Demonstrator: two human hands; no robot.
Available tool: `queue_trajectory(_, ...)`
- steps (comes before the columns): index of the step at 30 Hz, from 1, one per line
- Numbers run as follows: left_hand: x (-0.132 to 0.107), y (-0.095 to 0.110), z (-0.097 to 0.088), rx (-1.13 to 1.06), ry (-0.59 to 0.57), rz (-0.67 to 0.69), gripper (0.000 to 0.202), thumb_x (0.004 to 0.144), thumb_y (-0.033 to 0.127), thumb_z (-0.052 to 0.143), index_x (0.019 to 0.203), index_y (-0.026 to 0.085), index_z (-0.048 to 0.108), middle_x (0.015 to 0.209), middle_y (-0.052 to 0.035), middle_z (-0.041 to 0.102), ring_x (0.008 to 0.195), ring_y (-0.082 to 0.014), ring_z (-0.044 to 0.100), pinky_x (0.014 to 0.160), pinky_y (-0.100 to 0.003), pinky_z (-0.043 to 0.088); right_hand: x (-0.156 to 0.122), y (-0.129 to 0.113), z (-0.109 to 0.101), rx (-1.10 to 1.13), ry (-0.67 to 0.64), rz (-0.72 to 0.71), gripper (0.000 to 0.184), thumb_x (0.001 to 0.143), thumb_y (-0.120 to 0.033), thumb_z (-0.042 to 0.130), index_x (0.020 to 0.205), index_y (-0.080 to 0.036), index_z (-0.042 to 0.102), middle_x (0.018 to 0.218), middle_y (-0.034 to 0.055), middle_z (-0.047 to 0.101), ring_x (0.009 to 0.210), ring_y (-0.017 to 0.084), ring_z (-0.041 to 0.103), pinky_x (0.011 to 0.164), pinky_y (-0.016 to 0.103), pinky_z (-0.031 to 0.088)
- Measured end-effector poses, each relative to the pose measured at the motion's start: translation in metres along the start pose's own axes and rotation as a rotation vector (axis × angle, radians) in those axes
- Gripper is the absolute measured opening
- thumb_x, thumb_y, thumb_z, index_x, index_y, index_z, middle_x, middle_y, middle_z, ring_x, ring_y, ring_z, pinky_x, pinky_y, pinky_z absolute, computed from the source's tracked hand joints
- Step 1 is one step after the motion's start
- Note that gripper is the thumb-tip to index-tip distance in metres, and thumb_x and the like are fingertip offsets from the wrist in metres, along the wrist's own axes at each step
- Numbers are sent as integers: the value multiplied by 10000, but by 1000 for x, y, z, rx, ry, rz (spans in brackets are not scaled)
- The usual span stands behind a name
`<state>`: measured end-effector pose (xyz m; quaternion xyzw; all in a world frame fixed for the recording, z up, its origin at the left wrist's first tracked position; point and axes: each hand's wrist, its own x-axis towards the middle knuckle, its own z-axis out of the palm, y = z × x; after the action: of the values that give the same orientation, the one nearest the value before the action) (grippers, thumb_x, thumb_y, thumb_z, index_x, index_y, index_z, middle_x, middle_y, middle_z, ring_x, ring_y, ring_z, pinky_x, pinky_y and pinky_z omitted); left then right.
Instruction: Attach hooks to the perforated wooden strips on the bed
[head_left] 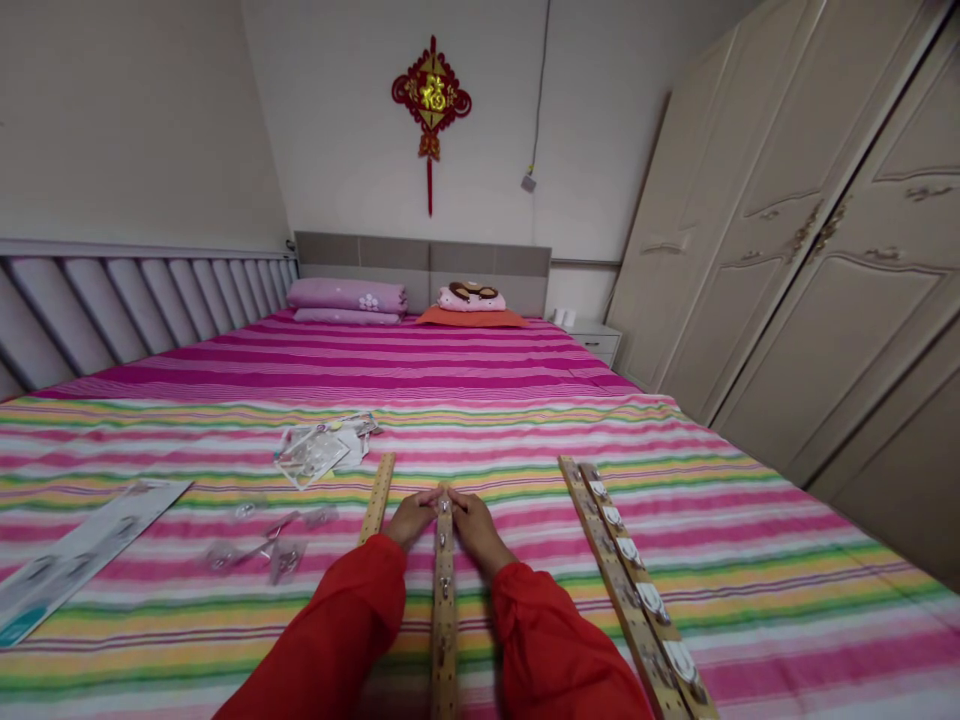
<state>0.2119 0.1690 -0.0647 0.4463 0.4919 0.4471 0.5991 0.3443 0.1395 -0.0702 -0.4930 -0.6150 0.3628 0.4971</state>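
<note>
A narrow wooden strip (pixel 445 640) with a row of metal hooks lies lengthwise in front of me on the striped bedcover. At its far end, my left hand (pixel 412 518) grips the left edge with closed fingers. My right hand (pixel 477 530) closes on the opposite edge, its fingertips near the topmost metal hook (pixel 444 505). Fine detail between the fingertips is too small to make out. Just left of my left hand lies a bare wooden strip (pixel 377 495) with holes, partly covered by that hand and sleeve.
To the right lie two more wooden strips, one with metal fittings (pixel 609 555), one with white pieces (pixel 651 600). Small clear plastic packets (pixel 285 560), a pile of opened packaging (pixel 319 452) and a long packaging card (pixel 82 550) lie left. A wardrobe (pixel 825 300) stands beyond the bed's right side.
</note>
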Motion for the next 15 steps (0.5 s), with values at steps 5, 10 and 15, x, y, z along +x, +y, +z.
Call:
queue_trajectory(5, 1, -1, 2, -1, -4, -29, 425, 457, 5, 718, 869, 106, 737, 745, -46, 726, 827, -207, 658, 868, -340, 482, 0, 1, -1, 80, -22, 29, 317, 731, -219, 470, 832, -192, 769, 701, 19, 741, 715, 226, 653, 696, 325, 498)
queue_trajectory(10, -7, 4, 5, -12, -20, -54, 436, 511, 52, 730, 943, 106, 718, 904, -88, 733, 958, -233, 639, 939, -350, 451, -3, 11, 1, 189, 59, 89, 318, 720, -302, 528, 922, -198, 750, 834, 36, 741, 840, 242, 642, 791, 360, 486)
queue_trajectory(15, -29, 18, 2, -66, -22, -106, 508, 646, 276, 731, 1133, 165, 638, 1283, -107, 587, 1172, -218, 543, 1035, -314, 368, -17, 18, 0, 418, 121, 341, 632, 744, -388, 556, 1322, -137, 498, 720, 29, 668, 649, 189, 602, 669, 331, 491)
